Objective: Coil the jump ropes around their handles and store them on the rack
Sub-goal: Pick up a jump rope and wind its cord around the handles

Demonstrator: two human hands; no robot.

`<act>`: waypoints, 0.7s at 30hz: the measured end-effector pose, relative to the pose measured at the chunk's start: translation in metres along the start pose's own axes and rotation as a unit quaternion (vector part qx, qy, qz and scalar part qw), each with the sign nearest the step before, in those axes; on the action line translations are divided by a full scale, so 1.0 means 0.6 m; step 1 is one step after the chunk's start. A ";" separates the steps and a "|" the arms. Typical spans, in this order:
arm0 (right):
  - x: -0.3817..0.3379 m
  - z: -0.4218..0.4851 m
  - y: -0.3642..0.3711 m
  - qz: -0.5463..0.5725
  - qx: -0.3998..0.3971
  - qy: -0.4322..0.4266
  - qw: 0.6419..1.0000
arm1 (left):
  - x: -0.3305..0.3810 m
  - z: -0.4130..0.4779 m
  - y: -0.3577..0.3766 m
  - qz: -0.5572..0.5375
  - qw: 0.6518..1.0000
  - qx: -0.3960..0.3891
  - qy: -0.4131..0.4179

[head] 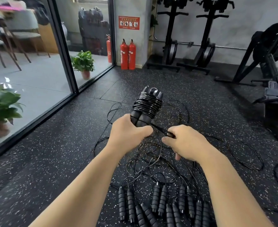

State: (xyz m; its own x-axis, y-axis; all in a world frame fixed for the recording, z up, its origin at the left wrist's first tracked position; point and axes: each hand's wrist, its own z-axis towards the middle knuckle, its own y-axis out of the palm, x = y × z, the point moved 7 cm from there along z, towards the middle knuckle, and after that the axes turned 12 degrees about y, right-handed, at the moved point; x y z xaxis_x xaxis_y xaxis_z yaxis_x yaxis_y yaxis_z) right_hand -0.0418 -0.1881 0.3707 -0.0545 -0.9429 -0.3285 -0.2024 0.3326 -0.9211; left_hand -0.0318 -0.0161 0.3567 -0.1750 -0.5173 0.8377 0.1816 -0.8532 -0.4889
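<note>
My left hand grips a pair of black foam jump rope handles held side by side, pointing away from me. Black rope is coiled in many turns around their upper half. My right hand pinches the loose end of that rope, stretched taut from the handles. Below my hands, several more black handles lie in a row on the floor, with their thin ropes in a tangled pile. No rack is identifiable in view.
The floor is black speckled rubber. A glass partition runs along the left with potted plants behind it. Two red fire extinguishers stand by a pillar. Black exercise machines line the back wall and right side.
</note>
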 end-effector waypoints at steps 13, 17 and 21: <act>-0.069 -0.041 -0.037 -0.110 0.142 -0.085 0.980 | 0.032 -0.005 -0.013 0.403 0.912 -0.003 0.076; -0.068 -0.046 -0.040 -0.103 0.114 -0.083 0.985 | 0.045 -0.010 0.013 0.446 0.883 -0.043 0.136; -0.066 -0.045 -0.040 -0.061 0.082 -0.089 0.991 | 0.052 -0.017 0.048 0.466 0.857 -0.114 0.188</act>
State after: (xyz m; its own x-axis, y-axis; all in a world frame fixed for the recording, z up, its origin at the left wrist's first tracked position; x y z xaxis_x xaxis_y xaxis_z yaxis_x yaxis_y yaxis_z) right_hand -0.0610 -0.1591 0.4115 0.1374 -0.9632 -0.2309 -0.0351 0.2282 -0.9730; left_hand -0.0418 -0.0574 0.3663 -0.3631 -0.9299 -0.0589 0.2258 -0.0265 -0.9738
